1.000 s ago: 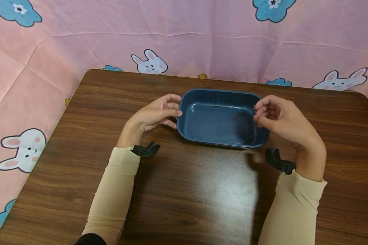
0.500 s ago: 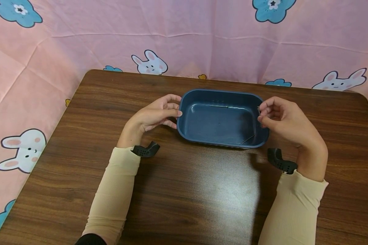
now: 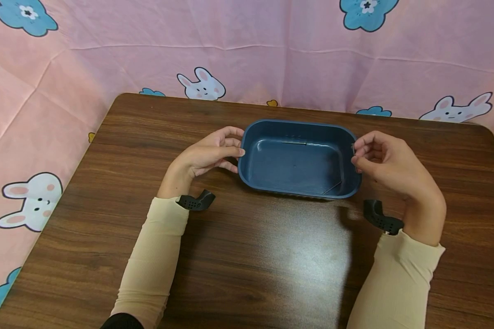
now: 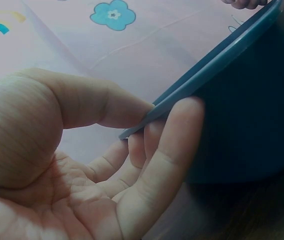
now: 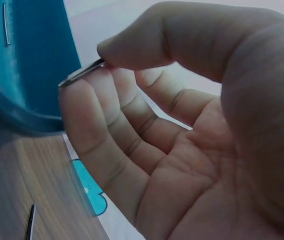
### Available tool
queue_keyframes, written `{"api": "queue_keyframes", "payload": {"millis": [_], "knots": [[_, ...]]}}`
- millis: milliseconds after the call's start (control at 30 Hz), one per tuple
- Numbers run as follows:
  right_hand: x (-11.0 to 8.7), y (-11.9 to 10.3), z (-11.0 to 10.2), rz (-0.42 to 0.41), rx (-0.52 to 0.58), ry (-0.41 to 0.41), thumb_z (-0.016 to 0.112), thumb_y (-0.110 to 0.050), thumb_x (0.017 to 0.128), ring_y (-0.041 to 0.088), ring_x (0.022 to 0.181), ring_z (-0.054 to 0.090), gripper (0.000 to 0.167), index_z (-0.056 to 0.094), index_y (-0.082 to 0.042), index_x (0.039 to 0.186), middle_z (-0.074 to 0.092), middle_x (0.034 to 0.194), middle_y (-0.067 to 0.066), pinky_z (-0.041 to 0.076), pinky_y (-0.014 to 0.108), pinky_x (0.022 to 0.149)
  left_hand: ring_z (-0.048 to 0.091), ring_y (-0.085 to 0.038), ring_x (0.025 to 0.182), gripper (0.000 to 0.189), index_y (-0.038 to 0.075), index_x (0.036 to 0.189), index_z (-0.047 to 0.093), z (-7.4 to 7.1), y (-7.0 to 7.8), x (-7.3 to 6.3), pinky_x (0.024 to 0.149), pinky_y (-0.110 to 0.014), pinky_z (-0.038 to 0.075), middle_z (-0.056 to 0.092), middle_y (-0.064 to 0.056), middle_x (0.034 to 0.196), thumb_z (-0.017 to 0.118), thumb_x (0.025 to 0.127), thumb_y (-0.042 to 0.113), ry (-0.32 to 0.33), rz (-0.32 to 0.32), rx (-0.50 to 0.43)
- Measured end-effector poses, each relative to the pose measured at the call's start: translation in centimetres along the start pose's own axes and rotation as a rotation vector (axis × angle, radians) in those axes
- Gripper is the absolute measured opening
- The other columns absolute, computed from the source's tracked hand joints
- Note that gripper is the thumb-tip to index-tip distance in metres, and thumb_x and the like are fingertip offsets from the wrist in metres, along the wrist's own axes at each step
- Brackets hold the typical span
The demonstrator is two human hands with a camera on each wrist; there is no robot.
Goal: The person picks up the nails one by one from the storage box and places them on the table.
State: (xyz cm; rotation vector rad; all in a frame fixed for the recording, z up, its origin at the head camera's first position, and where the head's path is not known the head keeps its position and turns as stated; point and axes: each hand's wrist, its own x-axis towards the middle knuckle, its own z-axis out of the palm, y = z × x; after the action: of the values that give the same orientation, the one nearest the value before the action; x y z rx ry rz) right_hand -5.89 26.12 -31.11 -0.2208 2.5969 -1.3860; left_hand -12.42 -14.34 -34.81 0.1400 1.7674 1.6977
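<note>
A dark blue rectangular plastic basin (image 3: 288, 167) with rounded corners stands on the wooden table. My left hand (image 3: 207, 155) grips its left rim, thumb on top and fingers against the outer wall, as the left wrist view shows. At the right rim, my right hand (image 3: 389, 160) pinches a small, thin dark metal strip (image 5: 82, 72) between thumb and fingertips. Two thin sticks lie in the basin: one thin stick (image 3: 294, 143) along the back wall, another thin stick (image 3: 332, 187) slanted at the front right corner.
A thin dark stick (image 5: 31, 222) lies on the table below my right hand in the right wrist view. Behind the brown table (image 3: 251, 256) hangs a pink cloth (image 3: 255, 36) printed with rabbits and flowers. Black wrist mounts (image 3: 196, 200) sit on both sleeves.
My right hand, still pinching the metal strip, has shifted to the right, from over the basin's inside to its right rim. My left hand and the basin have stayed in place.
</note>
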Motion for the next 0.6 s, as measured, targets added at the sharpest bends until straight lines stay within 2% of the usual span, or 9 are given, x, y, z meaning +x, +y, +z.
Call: {"api": "queue_keyframes", "payload": {"millis": [233, 433, 600], "knots": [[-0.37, -0.08, -0.19, 0.038, -0.046, 0.038, 0.066, -0.006, 0.1, 0.006, 0.081, 0.065, 0.018, 0.062, -0.005, 0.117, 0.069, 0.093, -0.008, 0.051, 0.026, 0.057, 0.069, -0.023, 0.096, 0.058, 0.007, 0.151, 0.036, 0.07, 0.14, -0.15, 0.072, -0.033, 0.066, 0.063, -0.014, 0.117, 0.062, 0.1, 0.003, 0.0, -0.001, 0.002], [-0.48, 0.25, -0.38, 0.063, -0.024, 0.041, 0.065, -0.006, 0.1, 0.008, 0.081, 0.065, 0.018, 0.06, -0.004, 0.118, 0.068, 0.093, -0.01, 0.051, 0.026, 0.056, 0.069, -0.022, 0.095, 0.058, 0.008, 0.151, 0.037, 0.08, 0.08, -0.12, 0.072, -0.033, 0.066, 0.063, -0.014, 0.116, 0.062, 0.1, 0.003, 0.004, -0.002, 0.001], [-0.69, 0.54, -0.68, 0.069, -0.031, 0.053, 0.066, -0.005, 0.1, 0.01, 0.079, 0.066, 0.019, 0.06, -0.004, 0.118, 0.068, 0.095, -0.005, 0.054, 0.026, 0.058, 0.069, -0.022, 0.095, 0.058, 0.007, 0.151, 0.036, 0.09, 0.03, -0.04, 0.072, -0.033, 0.066, 0.063, -0.014, 0.116, 0.062, 0.099, 0.003, 0.003, -0.001, 0.0]]}}
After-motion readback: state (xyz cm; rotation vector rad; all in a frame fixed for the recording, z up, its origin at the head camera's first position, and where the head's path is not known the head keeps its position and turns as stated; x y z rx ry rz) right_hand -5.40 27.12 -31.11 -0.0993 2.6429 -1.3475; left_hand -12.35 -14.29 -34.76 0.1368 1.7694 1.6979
